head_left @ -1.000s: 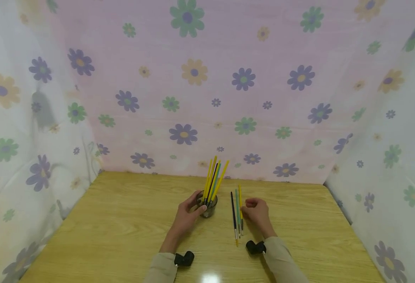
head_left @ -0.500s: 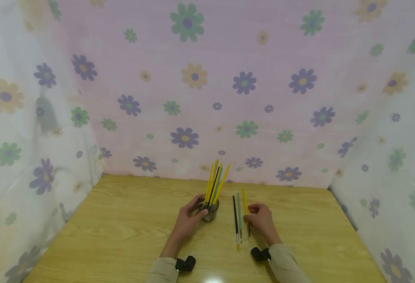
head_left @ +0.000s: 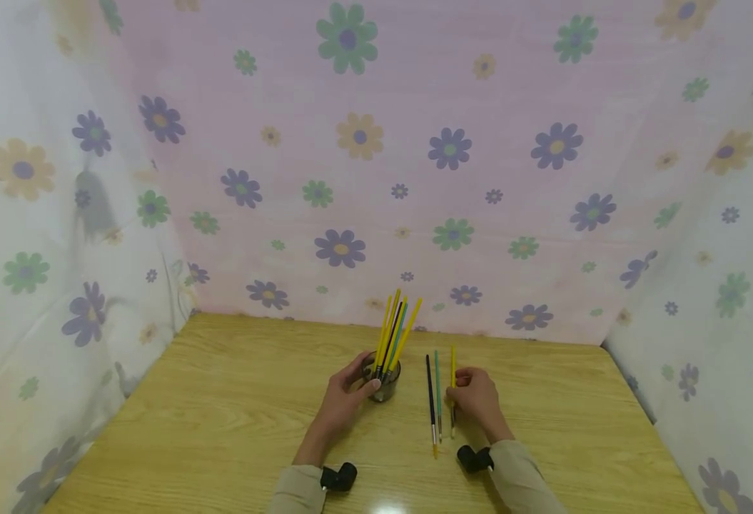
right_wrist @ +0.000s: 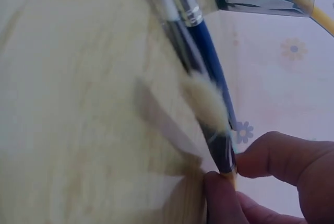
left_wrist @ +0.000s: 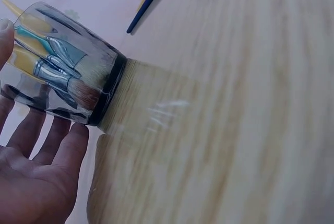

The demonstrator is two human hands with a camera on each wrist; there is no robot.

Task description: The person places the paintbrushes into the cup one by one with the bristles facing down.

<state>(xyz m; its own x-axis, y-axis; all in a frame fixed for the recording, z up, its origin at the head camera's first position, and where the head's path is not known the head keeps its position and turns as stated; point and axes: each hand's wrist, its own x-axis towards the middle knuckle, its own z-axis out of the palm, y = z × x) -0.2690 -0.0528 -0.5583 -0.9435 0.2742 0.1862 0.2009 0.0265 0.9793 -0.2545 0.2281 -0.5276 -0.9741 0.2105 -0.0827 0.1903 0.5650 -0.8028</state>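
Note:
My left hand (head_left: 342, 400) holds a clear, dark-based glass (left_wrist: 99, 41), thumb on one side and fingers on the other. Several paintbrushes (head_left: 397, 335) with yellow, teal and dark handles stand in it, bristles down. To the right, my right hand (head_left: 477, 400) pinches a yellow paintbrush (head_left: 453, 363) between thumb and fingers. Its pale bristles (right_wrist: 206, 101) point towards me, close over the table. Left of it lie a teal paintbrush (head_left: 438, 389) and a dark blue paintbrush (head_left: 430, 392), side by side with bristles towards me.
The wood-patterned table (head_left: 222, 414) spreads out on both sides of the hands. A flowered cloth (head_left: 415, 107) rises behind it and along its left and right sides. Black wrist cameras (head_left: 339, 477) sit at both sleeves.
My right hand has shifted the yellow paintbrush to the right, opening a gap from the teal one. My left hand stays at the glass. The head view has shifted slightly.

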